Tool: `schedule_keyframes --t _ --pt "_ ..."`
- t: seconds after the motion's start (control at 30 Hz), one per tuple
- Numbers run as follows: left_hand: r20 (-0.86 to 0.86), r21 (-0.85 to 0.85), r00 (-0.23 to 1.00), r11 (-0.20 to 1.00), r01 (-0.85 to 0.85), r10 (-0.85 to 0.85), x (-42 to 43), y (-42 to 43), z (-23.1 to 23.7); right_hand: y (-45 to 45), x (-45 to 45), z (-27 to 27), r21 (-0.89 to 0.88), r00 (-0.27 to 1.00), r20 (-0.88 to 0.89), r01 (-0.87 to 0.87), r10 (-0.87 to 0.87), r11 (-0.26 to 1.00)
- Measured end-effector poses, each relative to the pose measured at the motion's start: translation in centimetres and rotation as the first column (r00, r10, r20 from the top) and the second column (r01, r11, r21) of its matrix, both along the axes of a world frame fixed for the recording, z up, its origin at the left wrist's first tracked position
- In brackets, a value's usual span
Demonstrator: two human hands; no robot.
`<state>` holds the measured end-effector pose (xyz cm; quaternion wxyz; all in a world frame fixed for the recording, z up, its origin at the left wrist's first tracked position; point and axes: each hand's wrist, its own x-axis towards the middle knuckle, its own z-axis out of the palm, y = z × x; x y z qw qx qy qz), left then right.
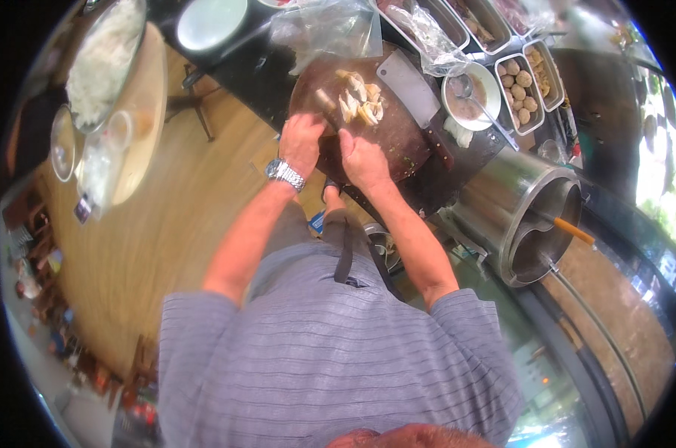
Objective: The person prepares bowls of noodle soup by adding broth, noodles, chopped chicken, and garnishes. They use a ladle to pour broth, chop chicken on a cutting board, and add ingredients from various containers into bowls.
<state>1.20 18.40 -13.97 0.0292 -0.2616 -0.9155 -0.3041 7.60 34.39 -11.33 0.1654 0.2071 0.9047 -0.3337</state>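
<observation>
A round wooden chopping board [310, 84] lies before me on a dark counter. Over its near left edge my left hand [303, 143], with a metal watch at the wrist, has its fingers curled down; what lies beneath them is hidden. My right hand [363, 159] is closed at the near edge, thumb forward. A thin dark edge runs ahead of that thumb, possibly a blade seen edge-on. Just beyond the left fingers rests a small brownish piece of food [325, 99]. Pale chopped pieces, perhaps meat [363, 101], are heaped mid-board. A cleaver [409, 88] lies flat at the right.
A white bowl [451, 115] with a ladle [483, 107] stands right of the board. Beyond are metal trays, one holding meatballs [518, 87]. A large steel pot [506, 207] stands at the right. Clear plastic [332, 28] overlaps the board's far edge; a pale plate [212, 23] sits far left.
</observation>
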Motion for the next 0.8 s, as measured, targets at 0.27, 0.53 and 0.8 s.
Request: schedule_keyframes --t 0.27,0.53,0.8 --pt "-0.032 0.072 0.999 0.997 -0.019 0.021 0.0 -1.1 -2.0 1.6 6.0 4.4 0.021 0.981 0.129 -0.148 0.144 0.989" --pt "0.038 0.069 0.998 0.997 -0.042 0.039 -0.4 -1.2 -0.4 -0.1 2.4 1.8 0.014 0.997 0.07 0.006 -0.007 1.0" --pt "0.04 -0.01 0.999 1.0 0.017 -0.016 -0.4 -2.2 -2.3 -0.7 4.6 2.3 0.055 0.98 0.188 -0.07 0.059 0.996"
